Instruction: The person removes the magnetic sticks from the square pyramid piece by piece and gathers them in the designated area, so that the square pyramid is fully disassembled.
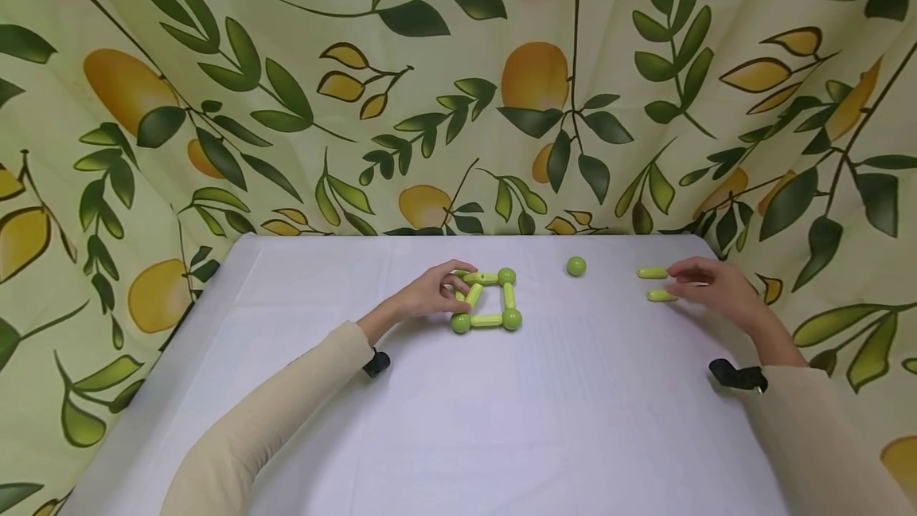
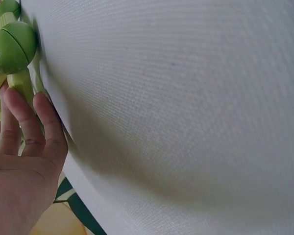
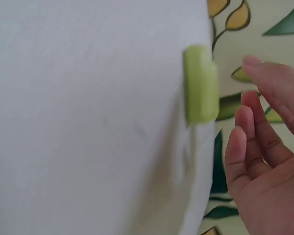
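Sideways, 2 loose rods (image 1: 652, 272) lie parallel, right of the square frame (image 1: 487, 321), long axes pointing towards it. At their ends farther from the frame, my right hand (image 1: 719, 291) hangs with thumb and fingers parted; my left hand (image 1: 424, 293) grips the frame's left side.

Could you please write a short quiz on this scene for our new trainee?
1. Which hand is touching the joined frame of rods and balls?
2. True or false: in the head view, the loose ball lies between the frame and the right hand.
3. How many loose rods lie on the table by the right hand's fingertips?
A) One
B) Two
C) Four

Key:
1. The left hand.
2. True.
3. B.
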Demonstrator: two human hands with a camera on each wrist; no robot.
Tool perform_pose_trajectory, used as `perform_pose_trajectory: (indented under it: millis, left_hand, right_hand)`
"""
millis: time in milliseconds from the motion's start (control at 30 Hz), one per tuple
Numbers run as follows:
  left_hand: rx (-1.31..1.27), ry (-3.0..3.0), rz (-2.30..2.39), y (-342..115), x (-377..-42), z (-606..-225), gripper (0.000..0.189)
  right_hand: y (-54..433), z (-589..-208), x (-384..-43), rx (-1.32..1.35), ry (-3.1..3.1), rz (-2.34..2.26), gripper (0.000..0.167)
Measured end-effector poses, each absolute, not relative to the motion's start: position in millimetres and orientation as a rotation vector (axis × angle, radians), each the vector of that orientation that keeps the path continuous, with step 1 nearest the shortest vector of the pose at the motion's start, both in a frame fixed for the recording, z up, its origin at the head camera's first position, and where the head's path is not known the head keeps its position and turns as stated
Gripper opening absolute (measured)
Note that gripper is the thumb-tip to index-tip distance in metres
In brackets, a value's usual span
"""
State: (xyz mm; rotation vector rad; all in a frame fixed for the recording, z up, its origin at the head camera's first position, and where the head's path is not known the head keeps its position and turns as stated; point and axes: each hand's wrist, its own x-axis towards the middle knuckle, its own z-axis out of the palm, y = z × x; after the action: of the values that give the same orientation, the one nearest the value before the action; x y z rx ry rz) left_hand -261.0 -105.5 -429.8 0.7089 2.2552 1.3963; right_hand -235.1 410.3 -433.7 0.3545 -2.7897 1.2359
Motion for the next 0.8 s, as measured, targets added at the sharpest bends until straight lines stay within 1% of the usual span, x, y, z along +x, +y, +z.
perform_pose_trajectory:
  millis: [133, 300, 433, 567, 700, 800]
  left_hand:
    - [0.705, 2.256, 1.403, -107, -262, -431, 0.064]
    - [0.702, 2.248, 1.408, -107, -262, -433, 0.064]
    - [0.703, 2.248, 1.418, -107, -261, -433, 0.063]
    - [0.71, 2.253, 1.418, -107, -261, -433, 0.064]
    - [0.721, 2.267, 1.419, -106, -261, -434, 0.068]
    - [0.749, 2.308, 1.415, -105, -259, -435, 0.07]
  right_hand:
    - [391, -426, -237, 0.436, -2.728, 1.325, 0.033]
    - [360, -426, -249, 0.543, -2.69, 1.432, 0.033]
    - [328, -425, -258, 0.617, -2.701, 1.504, 0.035]
    - [293, -422, -266, 0.754, -2.68, 1.631, 0.033]
    - [263, -424, -275, 0.866, -2.678, 1.669, 0.032]
    - [246, -426, -282, 0.902, -2.674, 1.693, 0.031]
